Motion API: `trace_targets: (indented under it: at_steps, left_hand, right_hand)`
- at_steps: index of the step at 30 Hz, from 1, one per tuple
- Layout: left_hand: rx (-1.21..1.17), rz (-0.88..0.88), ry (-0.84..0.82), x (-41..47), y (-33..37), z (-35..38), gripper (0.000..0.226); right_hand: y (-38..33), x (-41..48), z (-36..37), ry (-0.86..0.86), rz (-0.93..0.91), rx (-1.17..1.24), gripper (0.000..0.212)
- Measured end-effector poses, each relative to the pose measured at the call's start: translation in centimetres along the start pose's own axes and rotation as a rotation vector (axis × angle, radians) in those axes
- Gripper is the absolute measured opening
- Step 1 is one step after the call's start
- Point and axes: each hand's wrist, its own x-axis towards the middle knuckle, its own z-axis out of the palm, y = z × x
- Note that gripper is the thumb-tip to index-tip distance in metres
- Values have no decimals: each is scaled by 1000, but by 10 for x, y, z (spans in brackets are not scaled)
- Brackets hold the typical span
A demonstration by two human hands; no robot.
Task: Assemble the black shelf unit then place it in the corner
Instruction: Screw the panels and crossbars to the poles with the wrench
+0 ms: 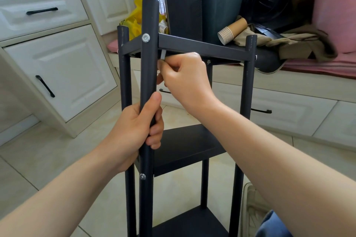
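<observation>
The black shelf unit (202,46) stands upright on the tiled floor in front of me, with its top, middle and bottom boards fixed between round black posts. My left hand (138,131) grips the nearest post (149,75) at mid height. My right hand (185,75) reaches under the top board just right of that post and pinches a small silver hex key (163,55) pointing up at the board's underside. A silver screw head (145,37) shows on the near post at the top board's level, another (142,176) at the middle board.
White cabinets with black handles (57,67) stand at left. A low bench with drawers (289,106) runs behind, piled with a stack of paper cups (233,31), a dark bin (221,9), clothes and a pink tub (335,11). A yellow bag (134,19) lies behind the shelf.
</observation>
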Motion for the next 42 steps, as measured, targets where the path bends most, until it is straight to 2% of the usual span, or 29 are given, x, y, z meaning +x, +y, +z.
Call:
trace_targets:
  at_steps: [11,25,42]
  left_hand:
    - [19,-4,-40,-1,2,-3,48]
    - [48,-13,-59,-5,3,-9,49]
    - [6,-20,-68,-6,1,-19,49]
  right_hand:
    - [8,1,7,99,-68,-91,30]
    - [12,8,36,208,-105,50,27]
    - [9,-6,6,-51,-37,-80,34]
